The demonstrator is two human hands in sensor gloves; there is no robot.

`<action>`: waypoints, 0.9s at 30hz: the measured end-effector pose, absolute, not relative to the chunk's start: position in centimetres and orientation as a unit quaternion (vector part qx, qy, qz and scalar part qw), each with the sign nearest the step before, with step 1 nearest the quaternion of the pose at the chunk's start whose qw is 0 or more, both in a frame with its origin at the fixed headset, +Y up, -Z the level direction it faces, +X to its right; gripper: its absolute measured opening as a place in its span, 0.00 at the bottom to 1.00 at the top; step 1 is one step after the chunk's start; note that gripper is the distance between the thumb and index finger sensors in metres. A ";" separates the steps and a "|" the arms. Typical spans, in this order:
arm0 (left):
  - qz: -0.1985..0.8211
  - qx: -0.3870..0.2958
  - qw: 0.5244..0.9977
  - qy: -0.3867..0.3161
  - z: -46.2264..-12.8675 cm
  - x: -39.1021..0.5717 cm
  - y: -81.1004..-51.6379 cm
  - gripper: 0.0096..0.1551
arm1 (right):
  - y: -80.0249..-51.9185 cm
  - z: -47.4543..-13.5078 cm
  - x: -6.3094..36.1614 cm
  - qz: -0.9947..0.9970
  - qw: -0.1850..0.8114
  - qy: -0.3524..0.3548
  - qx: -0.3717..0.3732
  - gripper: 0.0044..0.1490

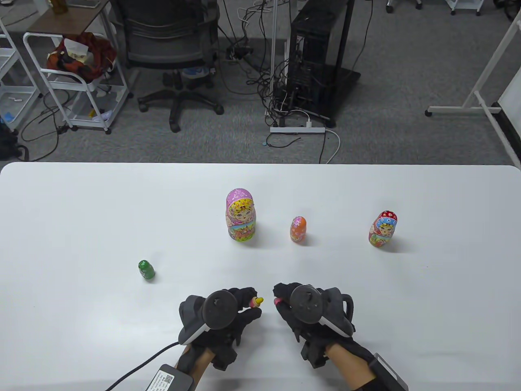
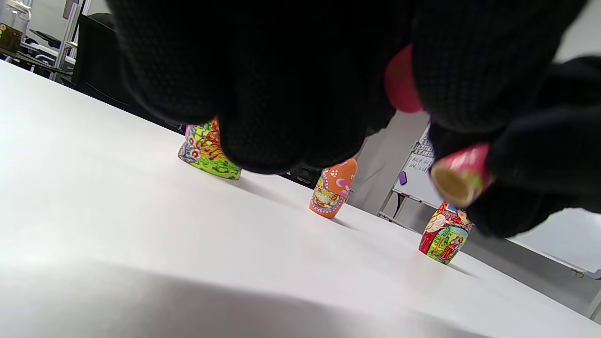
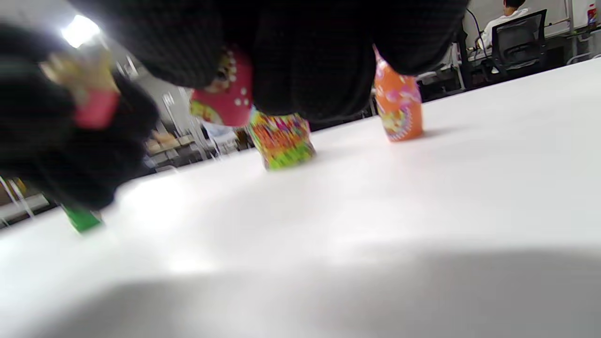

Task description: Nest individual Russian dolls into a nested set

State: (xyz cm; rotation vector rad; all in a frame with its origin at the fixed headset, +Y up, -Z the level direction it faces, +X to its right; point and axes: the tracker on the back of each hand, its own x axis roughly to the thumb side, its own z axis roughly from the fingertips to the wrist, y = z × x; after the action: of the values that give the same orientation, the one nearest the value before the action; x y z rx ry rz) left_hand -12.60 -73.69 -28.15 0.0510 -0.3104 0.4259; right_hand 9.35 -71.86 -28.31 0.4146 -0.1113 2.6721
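Observation:
My left hand (image 1: 249, 306) pinches the pink lower half (image 1: 251, 302) of a small doll, with a tiny yellow doll (image 1: 258, 301) sitting in it. It also shows in the right wrist view (image 3: 96, 107). My right hand (image 1: 281, 300) pinches the pink upper half (image 1: 278, 302), seen with white dots in the right wrist view (image 3: 227, 96); its hollow end faces the left wrist view (image 2: 458, 180). The two halves are a short gap apart above the table's front. Standing closed: a large purple-pink doll (image 1: 240, 216), an orange doll (image 1: 298, 229), a red doll (image 1: 383, 230) and a small green doll (image 1: 146, 270).
The white table (image 1: 81, 211) spans the view. The green doll stands left of my left hand. The other three dolls stand in a row behind both hands. A chair, a cart and a computer tower stand on the floor beyond the far edge.

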 end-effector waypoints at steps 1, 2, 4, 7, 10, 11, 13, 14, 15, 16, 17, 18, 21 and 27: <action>0.210 0.024 0.965 -0.155 -28.1 -12.5 -73.7 0.35 | -71.6 -28.2 9.4 0.958 0.236 -0.049 0.153 0.29; 0.210 0.024 0.965 -0.156 -28.1 -12.5 -73.6 0.35 | -71.5 -28.1 9.3 0.955 0.249 -0.051 0.154 0.29; 0.211 0.026 0.964 -0.160 -27.9 -12.3 -73.5 0.35 | -71.4 -27.9 9.2 0.943 0.286 -0.051 0.165 0.29; 0.207 0.030 0.964 -0.167 -27.7 -12.0 -73.3 0.35 | -71.3 -27.8 8.9 0.934 0.306 -0.043 0.178 0.29; 0.209 0.031 0.963 -0.170 -27.6 -11.8 -73.2 0.35 | -71.3 -27.7 8.9 0.932 0.307 -0.041 0.186 0.29; 0.208 0.030 0.962 -0.171 -27.6 -11.8 -73.2 0.35 | -71.3 -27.7 8.9 0.931 0.309 -0.041 0.188 0.29; 0.203 0.034 0.963 -0.174 -27.6 -11.7 -73.1 0.35 | -71.3 -27.7 8.7 0.931 0.307 -0.039 0.192 0.29; 0.203 0.034 0.963 -0.175 -27.5 -11.7 -73.1 0.35 | -71.3 -27.7 8.7 0.931 0.305 -0.040 0.194 0.29; 0.203 0.034 0.963 -0.176 -27.5 -11.6 -73.1 0.35 | -71.3 -27.6 8.6 0.931 0.305 -0.041 0.196 0.29; 0.203 0.034 0.963 -0.177 -27.5 -11.6 -73.1 0.35 | -71.3 -27.6 8.6 0.930 0.305 -0.037 0.200 0.29; 0.202 0.035 0.963 -0.177 -27.5 -11.6 -73.1 0.35 | -71.3 -27.6 8.5 0.931 0.303 -0.038 0.201 0.29; 0.202 0.036 0.963 -0.177 -27.5 -11.6 -73.0 0.35 | -71.3 -27.5 8.4 0.931 0.300 -0.042 0.201 0.29; 0.204 0.036 0.962 -0.178 -27.5 -11.6 -73.1 0.35 | -71.3 -27.4 8.3 0.931 0.297 -0.044 0.206 0.28; 0.216 0.028 0.959 -0.179 -27.5 -11.6 -73.1 0.34 | -71.3 -27.3 8.2 0.931 0.291 -0.043 0.215 0.28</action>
State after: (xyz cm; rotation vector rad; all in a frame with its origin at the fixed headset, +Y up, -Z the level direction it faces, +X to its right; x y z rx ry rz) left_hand -11.59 -73.09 -27.52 0.0573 -0.3639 0.4387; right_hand 8.23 -71.26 -27.34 0.5724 -0.1148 2.4831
